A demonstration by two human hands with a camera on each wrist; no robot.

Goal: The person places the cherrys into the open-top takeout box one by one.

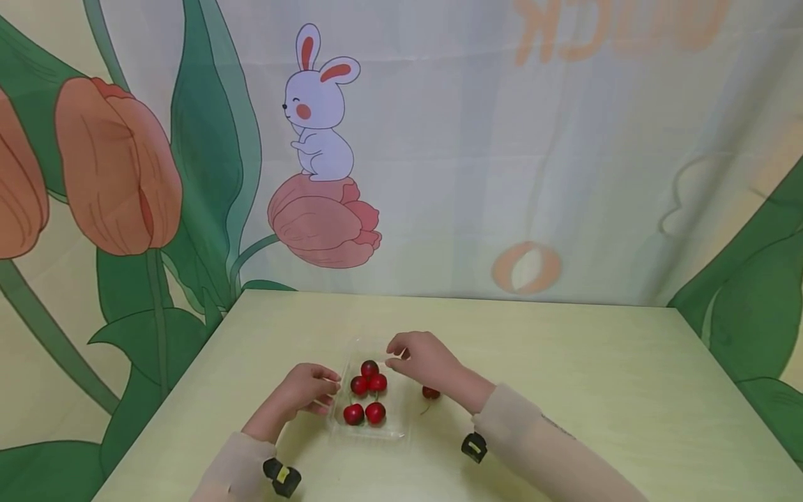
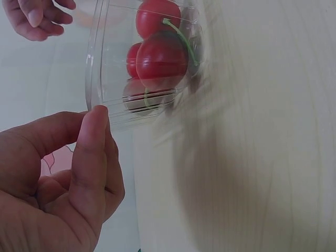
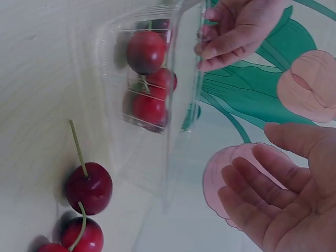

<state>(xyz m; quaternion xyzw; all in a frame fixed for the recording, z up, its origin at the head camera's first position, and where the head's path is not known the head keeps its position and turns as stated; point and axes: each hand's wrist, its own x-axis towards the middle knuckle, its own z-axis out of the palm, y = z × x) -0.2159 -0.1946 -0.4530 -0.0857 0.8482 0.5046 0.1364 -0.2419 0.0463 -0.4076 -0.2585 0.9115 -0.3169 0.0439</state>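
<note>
A clear plastic box (image 1: 396, 422) stands on the table with several red cherries (image 1: 376, 413) in it, some showing green stems. At its left side my left hand (image 1: 309, 388) pinches the rim between thumb and fingers, as the left wrist view shows at the box's rim (image 2: 94, 68). My right hand (image 1: 426, 357) hovers by the box's far right corner. In the right wrist view that right hand (image 3: 286, 189) has loosely bent fingers apart from the box and nothing in them. Below my right forearm lies a loose cherry (image 1: 431, 392), partly hidden.
The right wrist view shows several loose cherries (image 3: 89, 188) with stems, right of the box. A pale wooden table (image 1: 564, 369) carries everything. Behind it hangs a curtain (image 1: 452, 174) printed with tulips and a rabbit. Each sleeve has a black wrist camera (image 1: 473, 447).
</note>
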